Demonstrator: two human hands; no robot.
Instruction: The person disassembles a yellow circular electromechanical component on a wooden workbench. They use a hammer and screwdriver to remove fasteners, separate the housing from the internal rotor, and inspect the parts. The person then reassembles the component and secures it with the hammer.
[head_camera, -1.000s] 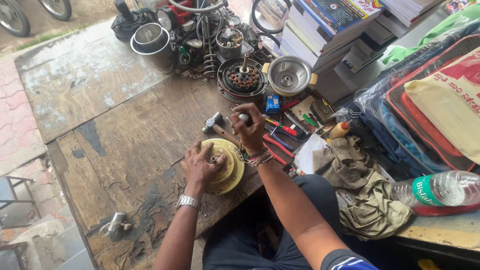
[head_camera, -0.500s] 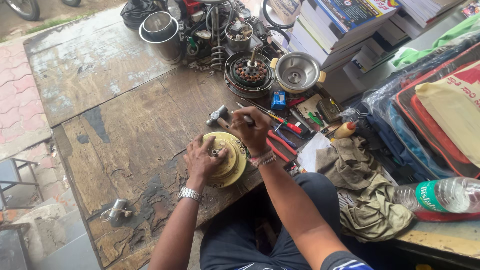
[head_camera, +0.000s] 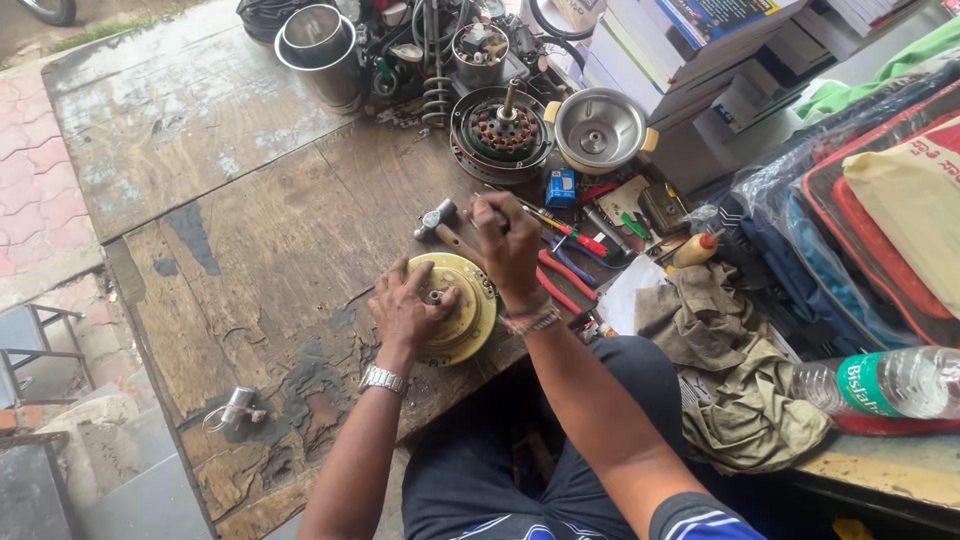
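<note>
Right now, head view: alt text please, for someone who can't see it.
A person's left hand steadies a round yellow metal housing on a worn wooden workbench while the right hand grips a hammer above it. Tools and motor parts lie behind.

The left hand (head_camera: 405, 305) has a silver metal wristwatch (head_camera: 382, 379) at the wrist. The right hand (head_camera: 510, 245) wears thread-and-bead bracelets (head_camera: 532, 318) (pale and reddish). A dark short sleeve (head_camera: 700, 518) carries blue and white stripes, above dark trousers (head_camera: 480, 470).
</note>
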